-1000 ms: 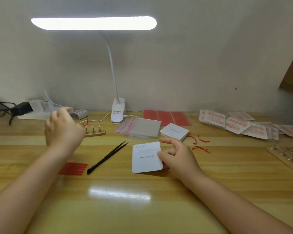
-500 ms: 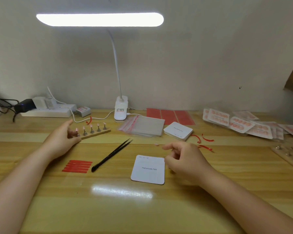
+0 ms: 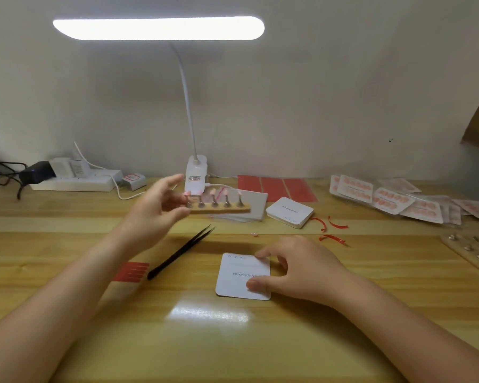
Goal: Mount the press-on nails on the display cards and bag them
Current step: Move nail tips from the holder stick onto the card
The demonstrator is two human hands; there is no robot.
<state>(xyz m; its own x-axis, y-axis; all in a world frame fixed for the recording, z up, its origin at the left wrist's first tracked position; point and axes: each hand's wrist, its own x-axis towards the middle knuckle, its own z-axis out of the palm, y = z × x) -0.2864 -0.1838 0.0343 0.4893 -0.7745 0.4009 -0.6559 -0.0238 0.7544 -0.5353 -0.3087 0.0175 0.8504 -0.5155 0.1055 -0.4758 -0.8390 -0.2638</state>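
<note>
Since half a second ago, the left hand point(image 3: 155, 208) has lifted the wooden nail stand point(image 3: 219, 208) off the table point(image 3: 67, 341) and now holds it in the air at centre frame, thumb and fingers pinching its left end. Five pink press-on nails point(image 3: 213, 192) stand on its pegs, blurred. Meanwhile the right hand point(image 3: 296, 269) has come down onto the white display card point(image 3: 239, 276), which lies flat just below centre; its thumb and a fingertip pinch the card's right edge.

Black tweezers point(image 3: 181, 252) lie diagonally left of the card, with red adhesive strips point(image 3: 130, 272) beside their lower end. Behind the raised stand sit clear bags point(image 3: 256, 207), a stack of blank cards point(image 3: 289, 212) and red sheets point(image 3: 277, 187). Finished bagged sets point(image 3: 385, 200) are spread at the right. A lit desk lamp point(image 3: 158, 27) spans the top.
</note>
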